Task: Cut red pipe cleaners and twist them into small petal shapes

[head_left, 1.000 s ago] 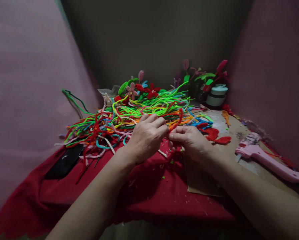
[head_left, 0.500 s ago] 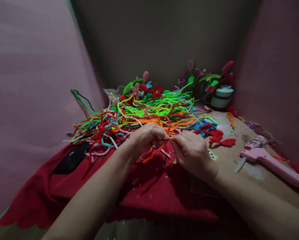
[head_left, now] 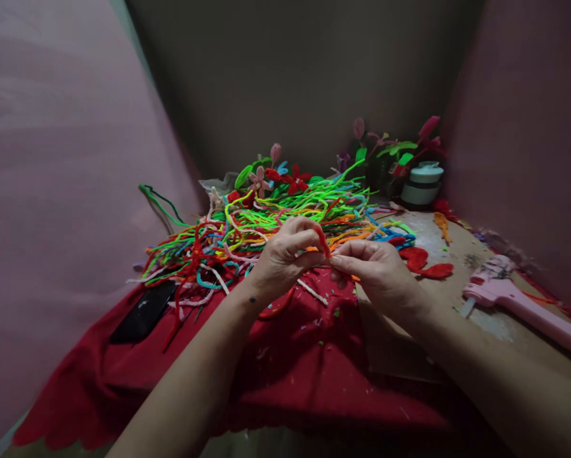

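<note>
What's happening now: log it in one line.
left hand: holding red fuzzy stem; right hand: pinching it; pink glue gun: on brown board

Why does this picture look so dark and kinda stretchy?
Head view: dim light, gray back wall in gloom, dark shadows on the red cloth; forearms look stretched toward the lower corners, perhaps from a wide lens; no strong glare.
</note>
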A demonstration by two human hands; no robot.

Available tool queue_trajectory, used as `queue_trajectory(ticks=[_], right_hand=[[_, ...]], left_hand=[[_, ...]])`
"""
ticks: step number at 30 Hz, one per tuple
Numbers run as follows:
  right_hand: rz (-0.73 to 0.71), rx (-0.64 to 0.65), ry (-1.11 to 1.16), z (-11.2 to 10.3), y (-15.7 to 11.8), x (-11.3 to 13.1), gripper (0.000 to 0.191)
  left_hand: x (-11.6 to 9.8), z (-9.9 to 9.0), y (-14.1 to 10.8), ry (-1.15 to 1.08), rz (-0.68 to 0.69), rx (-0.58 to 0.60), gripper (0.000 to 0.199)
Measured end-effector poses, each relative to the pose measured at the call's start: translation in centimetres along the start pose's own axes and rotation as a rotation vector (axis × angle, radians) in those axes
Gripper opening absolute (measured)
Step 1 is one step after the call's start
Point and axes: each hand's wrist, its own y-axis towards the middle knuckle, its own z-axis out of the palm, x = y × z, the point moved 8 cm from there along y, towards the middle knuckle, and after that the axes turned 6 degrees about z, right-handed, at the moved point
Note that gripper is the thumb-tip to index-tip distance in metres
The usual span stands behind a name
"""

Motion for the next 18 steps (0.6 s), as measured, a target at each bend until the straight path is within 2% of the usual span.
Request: queue_trajectory(ticks=[1,3,6,8,10,15,18], right_hand=[[-0.027,-0.021,-0.077,0.0,-0.2,0.3,0.020],[-0.148,-0.081,-0.301,0.1,-0.8,1.4,0.019],[-0.431,-0.183,-0.676,1.0,-2.2,3.4,0.015],[-0.512,-0.214,-0.752,1.4,-2.6,3.7,0.014],[-0.418,-0.198,-0.629,1.0,-2.0,3.0,0.013],[0.069,-0.023,-0.019,0.1,0.2,-0.7,0.016],[0.141,-0.018,0.056,-0.1,0.5,-1.2,0.020]], left_hand=[[0.3,0.1,0.0,-0.019,-0.042,0.022,0.008],[1.7,0.9,-0.4,-0.143,-0.211,0.091,0.015],[3.5,2.9,-1.9,-0.504,-0.517,0.197,0.023],[4.0,3.7,-2.5,-0.686,-0.609,0.206,0.023],[4.1,3.5,-2.5,-0.718,-0.608,0.169,0.022],[4.1,1.4,-1.6,-0.493,-0.512,0.052,0.021],[3.7,0.6,-1.2,-0.364,-0.460,0.009,0.019]])
